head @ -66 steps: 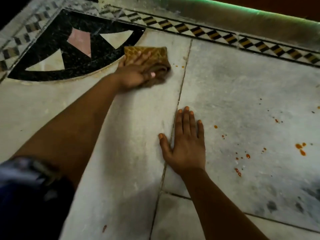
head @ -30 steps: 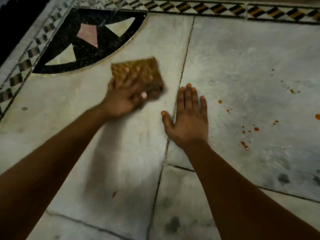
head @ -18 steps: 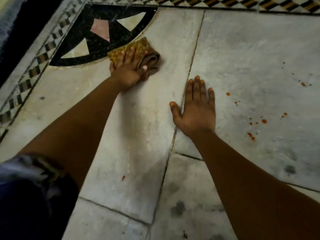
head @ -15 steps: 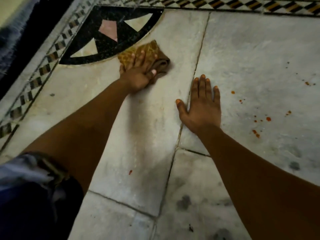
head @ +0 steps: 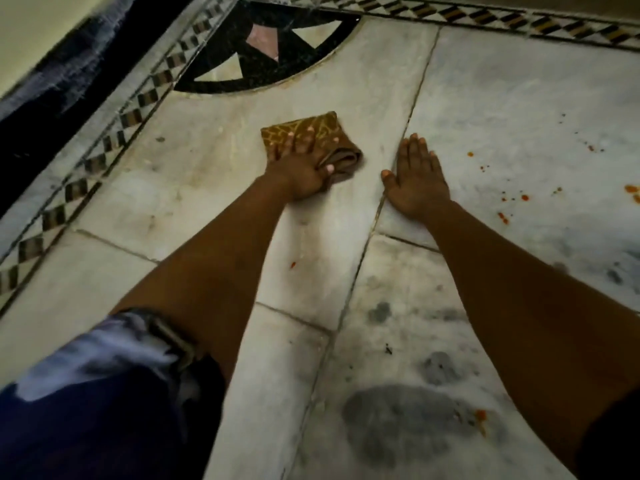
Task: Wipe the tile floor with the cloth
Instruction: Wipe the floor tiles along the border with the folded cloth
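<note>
A folded brown-and-gold patterned cloth (head: 325, 128) lies on a pale marble tile (head: 214, 168) of the floor. My left hand (head: 301, 171) presses down on it with straight, spread fingers, the thumb against the folded right edge. My right hand (head: 417, 181) lies flat on the floor just right of the cloth, palm down, across a tile joint. It holds nothing.
Orange-red spots (head: 504, 216) dot the tile right of my right hand, and one small spot (head: 293, 265) sits under my left forearm. Dark smudges (head: 391, 417) mark the near tile. A black inlay (head: 263, 46) and a checkered border (head: 104, 147) lie beyond, a dark skirting (head: 52, 109) at left.
My left hand has slid the cloth back from the edge of the black inlay towards me and a little right. My right hand has stayed planted on the floor.
</note>
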Action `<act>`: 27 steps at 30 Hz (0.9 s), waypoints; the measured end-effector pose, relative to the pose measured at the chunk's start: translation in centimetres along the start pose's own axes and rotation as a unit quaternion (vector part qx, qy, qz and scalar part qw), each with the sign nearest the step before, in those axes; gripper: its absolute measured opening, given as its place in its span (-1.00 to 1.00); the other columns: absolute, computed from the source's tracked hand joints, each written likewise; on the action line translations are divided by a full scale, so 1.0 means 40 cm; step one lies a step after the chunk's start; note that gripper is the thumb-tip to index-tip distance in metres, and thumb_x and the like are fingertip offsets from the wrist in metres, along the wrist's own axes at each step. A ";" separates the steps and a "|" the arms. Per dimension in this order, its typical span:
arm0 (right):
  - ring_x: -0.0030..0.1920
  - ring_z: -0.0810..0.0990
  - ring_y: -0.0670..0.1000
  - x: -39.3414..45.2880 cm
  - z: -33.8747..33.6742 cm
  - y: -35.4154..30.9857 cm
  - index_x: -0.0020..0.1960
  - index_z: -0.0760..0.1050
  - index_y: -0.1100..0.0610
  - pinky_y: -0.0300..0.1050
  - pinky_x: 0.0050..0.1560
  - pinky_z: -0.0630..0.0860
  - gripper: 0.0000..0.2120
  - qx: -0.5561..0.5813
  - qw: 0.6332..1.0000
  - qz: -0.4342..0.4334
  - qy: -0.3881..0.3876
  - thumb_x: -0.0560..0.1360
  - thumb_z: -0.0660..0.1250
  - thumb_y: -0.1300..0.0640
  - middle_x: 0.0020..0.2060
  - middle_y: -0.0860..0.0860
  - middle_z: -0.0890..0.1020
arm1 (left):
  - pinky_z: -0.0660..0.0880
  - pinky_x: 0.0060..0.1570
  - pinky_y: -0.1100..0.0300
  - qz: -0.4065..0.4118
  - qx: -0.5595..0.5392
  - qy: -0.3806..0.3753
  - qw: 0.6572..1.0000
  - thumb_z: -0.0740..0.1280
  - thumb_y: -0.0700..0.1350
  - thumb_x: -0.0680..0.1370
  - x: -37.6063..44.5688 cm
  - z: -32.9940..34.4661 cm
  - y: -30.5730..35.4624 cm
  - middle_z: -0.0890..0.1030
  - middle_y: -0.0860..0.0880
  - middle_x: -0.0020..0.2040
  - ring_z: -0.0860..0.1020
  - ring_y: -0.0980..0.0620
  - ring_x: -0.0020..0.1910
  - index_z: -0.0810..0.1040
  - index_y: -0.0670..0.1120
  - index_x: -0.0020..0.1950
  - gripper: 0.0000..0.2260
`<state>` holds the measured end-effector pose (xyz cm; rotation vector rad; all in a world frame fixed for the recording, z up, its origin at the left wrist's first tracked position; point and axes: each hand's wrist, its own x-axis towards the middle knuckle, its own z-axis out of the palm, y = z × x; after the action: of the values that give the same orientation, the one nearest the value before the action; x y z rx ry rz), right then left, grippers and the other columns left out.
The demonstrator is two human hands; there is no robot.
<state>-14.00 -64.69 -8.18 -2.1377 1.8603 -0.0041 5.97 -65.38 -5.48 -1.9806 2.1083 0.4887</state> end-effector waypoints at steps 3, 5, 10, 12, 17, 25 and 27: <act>0.52 -0.20 0.09 -0.080 0.020 -0.018 0.51 -0.20 0.27 -0.05 0.46 -0.24 -0.38 0.008 1.000 -0.005 -0.017 0.63 -0.03 -0.03 0.52 0.18 -0.17 | -0.23 0.43 -0.11 0.052 0.006 0.011 0.999 -0.03 0.17 0.62 -0.087 0.044 0.034 -0.17 0.02 0.56 -0.20 -0.10 0.53 -0.08 0.16 0.53 -0.50; 0.52 -0.21 0.09 -0.138 0.033 -0.043 0.51 -0.21 0.27 -0.05 0.46 -0.25 -0.37 0.005 1.000 -0.006 -0.026 0.63 -0.03 -0.04 0.52 0.18 -0.18 | -0.21 0.44 -0.06 0.091 0.020 0.008 0.996 -0.02 0.15 0.62 -0.149 0.068 0.002 -0.17 0.05 0.56 -0.19 -0.05 0.53 -0.07 0.18 0.52 -0.52; 0.52 -0.24 0.09 -0.292 0.069 -0.115 0.51 -0.25 0.25 -0.03 0.46 -0.30 -0.37 0.005 0.997 -0.044 -0.062 0.63 -0.06 -0.06 0.51 0.17 -0.22 | -0.13 0.47 -0.04 -0.020 -0.047 -0.012 0.999 0.00 0.12 0.64 -0.175 0.037 -0.124 -0.10 0.03 0.56 -0.13 -0.06 0.53 -0.04 0.12 0.53 -0.53; 0.51 -0.27 0.07 -0.349 0.091 -0.134 0.51 -0.27 0.23 -0.01 0.46 -0.32 -0.37 0.004 0.996 -0.059 -0.068 0.62 -0.08 -0.07 0.51 0.15 -0.25 | -0.13 0.48 0.01 -0.079 -0.131 0.002 0.988 0.03 0.09 0.64 -0.192 0.033 -0.159 -0.06 0.00 0.56 -0.12 -0.08 0.53 0.01 0.06 0.53 -0.52; 0.51 -0.27 0.06 -0.391 0.113 -0.141 0.51 -0.27 0.21 0.00 0.46 -0.33 -0.37 -0.002 0.997 -0.063 -0.053 0.62 -0.12 -0.10 0.51 0.14 -0.25 | -0.15 0.47 -0.03 -0.127 -0.136 0.027 0.982 0.02 0.09 0.64 -0.325 0.112 -0.118 -0.09 0.01 0.56 -0.15 -0.08 0.53 0.00 0.10 0.53 -0.53; 0.52 -0.25 0.08 -0.385 0.111 -0.142 0.51 -0.25 0.23 0.01 0.45 -0.31 -0.35 -0.019 0.995 -0.071 -0.071 0.61 -0.09 -0.12 0.51 0.15 -0.23 | -0.20 0.41 -0.18 -0.024 -0.027 0.043 0.998 -0.08 0.27 0.55 -0.496 0.207 -0.086 -0.14 0.07 0.56 -0.17 -0.04 0.53 -0.10 0.27 0.49 -0.49; 0.51 -0.26 0.07 -0.383 0.109 -0.142 0.51 -0.25 0.22 0.00 0.45 -0.32 -0.34 -0.019 0.995 -0.072 -0.073 0.62 -0.05 -0.10 0.51 0.14 -0.23 | -0.22 0.41 -0.20 -0.100 -0.056 0.035 0.993 -0.02 0.23 0.60 -0.456 0.182 -0.150 -0.16 0.07 0.56 -0.18 -0.05 0.53 -0.10 0.22 0.51 -0.49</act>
<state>-10.04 -48.26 -8.02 -2.2274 1.6351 0.1530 12.79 -46.02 -6.01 -2.2744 1.9304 0.5181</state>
